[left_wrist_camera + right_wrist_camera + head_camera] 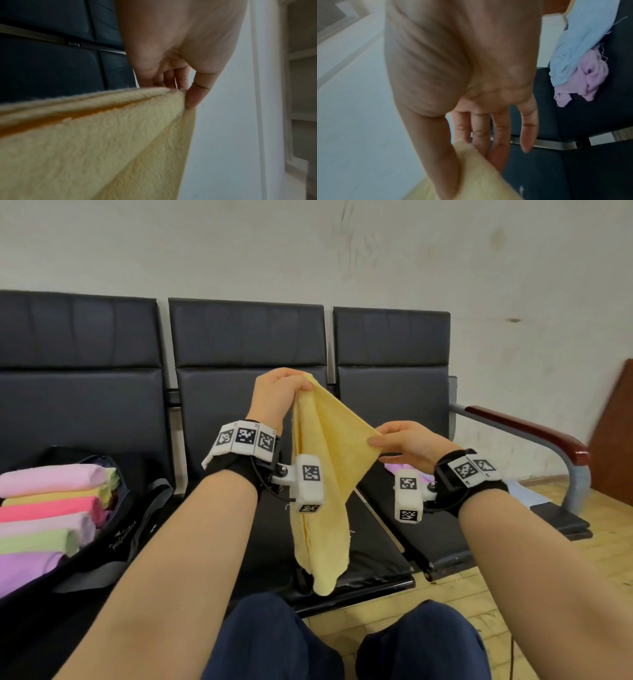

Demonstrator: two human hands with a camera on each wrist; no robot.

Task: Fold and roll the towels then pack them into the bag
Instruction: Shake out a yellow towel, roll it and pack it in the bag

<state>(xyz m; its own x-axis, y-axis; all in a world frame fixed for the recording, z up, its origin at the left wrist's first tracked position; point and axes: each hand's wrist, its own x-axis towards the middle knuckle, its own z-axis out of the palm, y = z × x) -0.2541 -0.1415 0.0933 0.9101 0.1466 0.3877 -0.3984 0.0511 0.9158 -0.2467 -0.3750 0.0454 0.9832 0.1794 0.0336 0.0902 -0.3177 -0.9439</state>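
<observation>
Meanwhile both hands' fingers (301, 387) pinch the yellow towel (325, 474) beside the packed bag (137, 529).

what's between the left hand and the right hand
A taut stretch of the yellow towel spans from the left hand to the right hand, each pinching a corner; the head view shows it.

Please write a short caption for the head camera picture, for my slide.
Both hands, left hand and right hand, hold a yellow towel up above a seat.
</observation>
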